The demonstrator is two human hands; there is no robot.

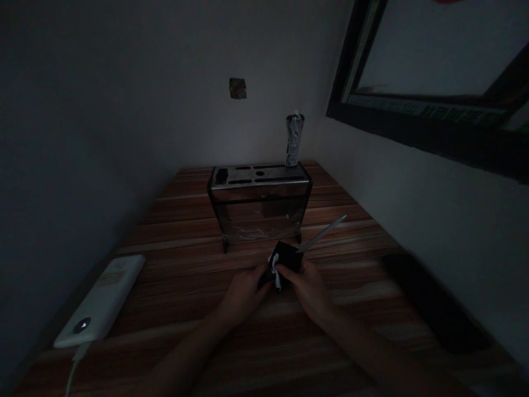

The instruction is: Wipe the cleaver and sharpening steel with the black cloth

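Both hands hold a small, flat black object low over the wooden table, just in front of the knife holder. My left hand (246, 291) has its fingers closed on the left side of the black object (291, 251). My right hand (309, 285) grips its right side, with the thumb pressed on the near face beside a crumpled white string (275, 267). A thin, pale strip (324, 233) sticks out from near the right fingers, slanting up to the right. In the dim light I cannot tell its kind or whether it joins the black object.
The slotted metal knife holder (263, 193) stands on the striped wooden table (182, 231). On its right end a slim grey object (293, 140) stands upright. A white power bank (103, 300) with a cable lies left. A long black object (433, 303) lies along the right wall.
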